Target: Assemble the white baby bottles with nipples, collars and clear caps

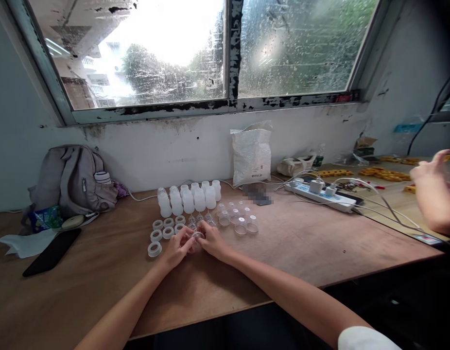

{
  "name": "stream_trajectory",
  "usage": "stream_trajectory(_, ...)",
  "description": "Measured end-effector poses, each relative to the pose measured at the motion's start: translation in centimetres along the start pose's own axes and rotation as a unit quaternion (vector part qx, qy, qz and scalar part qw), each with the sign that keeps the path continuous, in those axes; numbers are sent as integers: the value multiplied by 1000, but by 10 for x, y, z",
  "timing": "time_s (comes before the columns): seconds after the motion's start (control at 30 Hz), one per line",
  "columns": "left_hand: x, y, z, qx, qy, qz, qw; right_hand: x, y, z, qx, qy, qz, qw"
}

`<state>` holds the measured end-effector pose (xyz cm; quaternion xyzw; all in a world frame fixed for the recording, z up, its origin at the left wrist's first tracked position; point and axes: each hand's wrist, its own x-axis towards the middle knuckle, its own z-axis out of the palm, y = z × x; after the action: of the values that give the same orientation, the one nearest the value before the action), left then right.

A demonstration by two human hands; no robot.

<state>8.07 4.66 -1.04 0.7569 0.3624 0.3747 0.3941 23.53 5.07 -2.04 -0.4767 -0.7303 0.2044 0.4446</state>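
My left hand (179,247) and my right hand (213,241) meet over the table, fingers closed around a small translucent round bottle part (198,235). Fingers cover most of it, so I cannot make out if it is a ring or a nipple. Just beyond my fingertips stand clear bottle nipples (208,218), partly hidden. White screw rings (154,249) lie in rows beside my left hand. Clear dome caps (240,226) are grouped to the right of my right hand. Behind all these, translucent white baby bottles (187,200) stand upright in rows.
A grey backpack (70,180) and a black phone (52,253) are at the left. A white plastic bag (251,158) leans against the wall. Right of it lies a power strip (321,196) with cables. Another person's hand (431,170) shows at the far right, near yellow parts (383,173).
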Motion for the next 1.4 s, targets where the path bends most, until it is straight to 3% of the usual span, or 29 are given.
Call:
stream_trajectory(0.63, -4, 7, -2, 53, -28, 19, 998, 5, 5, 0, 39, -1, 28, 999)
stream_trajectory(0.9, 5, -4, 5, 82, 31, 5, 996, 4, 1, -2, 14, 30, 51, 998)
stream_trajectory(1.1, 6, -9, 1, 179, 91, 11, 980, -2, -5, -2, 9, -10, 2, 1000)
stream_trajectory(1.4, 6, -11, 1, 251, 107, 34, 961, -3, 4, 5, -14, -8, -22, 1000)
